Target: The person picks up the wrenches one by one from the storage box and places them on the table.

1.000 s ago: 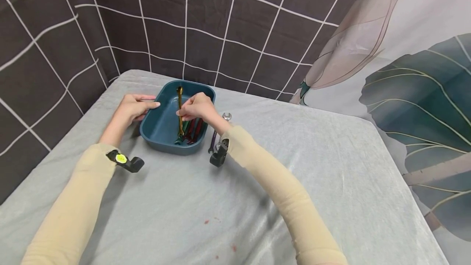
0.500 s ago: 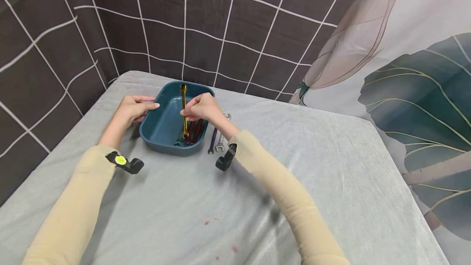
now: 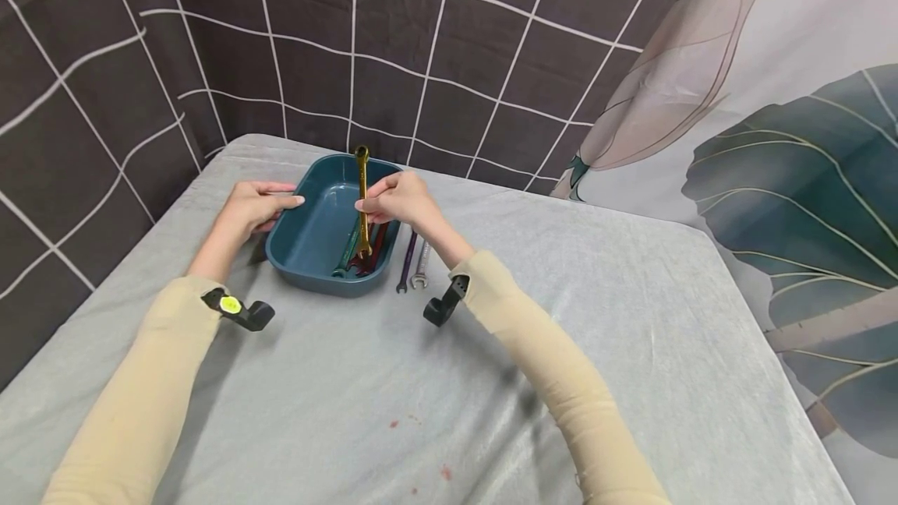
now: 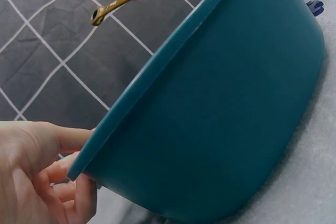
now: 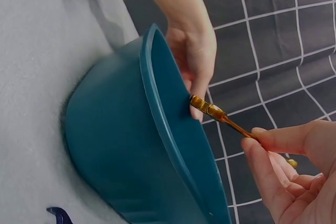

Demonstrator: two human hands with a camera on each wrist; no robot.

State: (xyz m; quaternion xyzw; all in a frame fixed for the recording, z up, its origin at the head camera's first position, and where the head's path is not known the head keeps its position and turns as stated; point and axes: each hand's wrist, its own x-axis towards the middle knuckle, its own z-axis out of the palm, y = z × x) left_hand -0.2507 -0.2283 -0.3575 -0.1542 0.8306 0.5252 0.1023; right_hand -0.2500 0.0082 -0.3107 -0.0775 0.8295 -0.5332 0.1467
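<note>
My head camera looks forward and down over the grey cloth-covered surface [image 3: 337, 396]; my left wrist camera [image 3: 259, 316] and right wrist camera [image 3: 440, 311] closely face the rounded teal plastic bin [image 3: 330, 284] all share.

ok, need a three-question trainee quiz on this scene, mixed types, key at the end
1. What does the right hand pinch?
2. True or false: the purple wrench and silver wrench lie outside the blue bin.
3. The left hand holds: A) the silver wrench, B) the rim of the blue bin, C) nothing.

Key:
1. The gold wrench.
2. True; both lie on the grey cloth.
3. B.
</note>
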